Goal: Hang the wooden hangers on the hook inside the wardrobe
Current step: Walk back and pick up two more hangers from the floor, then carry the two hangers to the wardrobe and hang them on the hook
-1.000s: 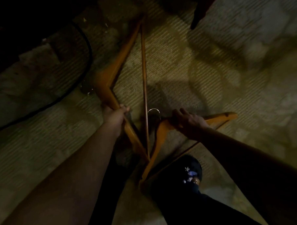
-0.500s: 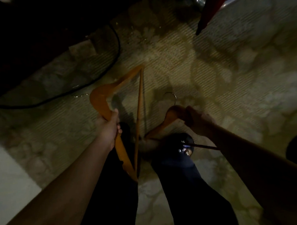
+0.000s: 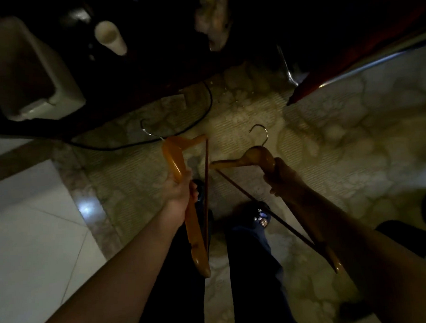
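In dim light I hold two wooden hangers above a patterned rug. My left hand [image 3: 180, 191] grips the orange hanger [image 3: 174, 158] by one arm; its metal hook [image 3: 148, 132] points up-left. My right hand [image 3: 279, 178] grips the darker hanger [image 3: 251, 157] just below its neck, and its metal hook [image 3: 260, 133] points up. Each hanger has a thin crossbar. The wardrobe hook is not visible; the top of the view is dark.
A black cable [image 3: 200, 113] loops over the rug [image 3: 328, 144]. A pale bin [image 3: 30, 71] and a white cylinder [image 3: 110, 37] sit in the dark upper left. A red-brown edge [image 3: 325, 80] crosses the upper right. White tiles [image 3: 26, 218] lie at left. My legs and a shoe [image 3: 262, 215] are below.
Both hangers have been lifted off the rug and raised, one in each hand. The view has tilted upward, revealing the dark area with the bin and cylinder.
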A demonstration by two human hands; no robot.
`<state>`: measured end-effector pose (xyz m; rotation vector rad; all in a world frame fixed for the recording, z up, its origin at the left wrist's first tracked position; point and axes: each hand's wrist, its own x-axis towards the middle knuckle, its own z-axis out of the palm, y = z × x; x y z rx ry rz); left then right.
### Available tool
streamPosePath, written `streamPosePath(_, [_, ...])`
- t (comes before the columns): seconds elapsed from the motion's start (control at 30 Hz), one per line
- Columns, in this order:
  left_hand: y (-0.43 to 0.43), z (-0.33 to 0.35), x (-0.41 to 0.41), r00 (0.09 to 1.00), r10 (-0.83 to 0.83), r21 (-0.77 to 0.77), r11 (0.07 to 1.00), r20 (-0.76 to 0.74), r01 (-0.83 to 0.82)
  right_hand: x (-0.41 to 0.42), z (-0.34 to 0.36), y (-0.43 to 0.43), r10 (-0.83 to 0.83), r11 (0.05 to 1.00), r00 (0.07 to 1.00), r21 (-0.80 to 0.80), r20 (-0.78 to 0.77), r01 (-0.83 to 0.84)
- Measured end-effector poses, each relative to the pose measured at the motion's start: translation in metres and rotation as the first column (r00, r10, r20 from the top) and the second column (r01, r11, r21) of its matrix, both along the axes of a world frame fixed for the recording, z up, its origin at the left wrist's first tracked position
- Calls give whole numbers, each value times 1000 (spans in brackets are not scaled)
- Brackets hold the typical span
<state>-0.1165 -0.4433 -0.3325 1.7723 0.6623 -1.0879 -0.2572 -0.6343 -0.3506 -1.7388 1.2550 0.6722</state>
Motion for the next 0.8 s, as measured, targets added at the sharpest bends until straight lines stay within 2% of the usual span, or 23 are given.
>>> streamPosePath(0.13, [11, 47, 3, 996, 29, -99, 994, -83, -37, 22, 55, 0, -136, 987, 987, 104, 88, 126])
streamPosePath(0.27, [18, 89, -5, 991, 95, -95, 990, -93, -104, 36, 114, -3, -165, 956, 978, 265, 129, 126])
streamPosePath(0.33, [26, 112, -10, 990, 120, -98, 987, -72, -127, 36, 138, -1, -120, 957, 985, 277, 126, 81])
streamPosePath(0.43, [45, 146, -20, 998, 41, -38, 999, 56, -39, 34, 168, 5, -41, 965, 992, 261, 119, 9])
streamPosePath(0.6, [82, 213, -52, 982, 13, -5, 1000, 188, -12, 18, 228, 10, 161, 943, 975, 268, 151, -197])
streamPosePath(0.8, [116, 278, -142, 955, 97, 47, 992, 279, -114, -13, 289, 10, 368, 862, 915, 308, 165, -403])
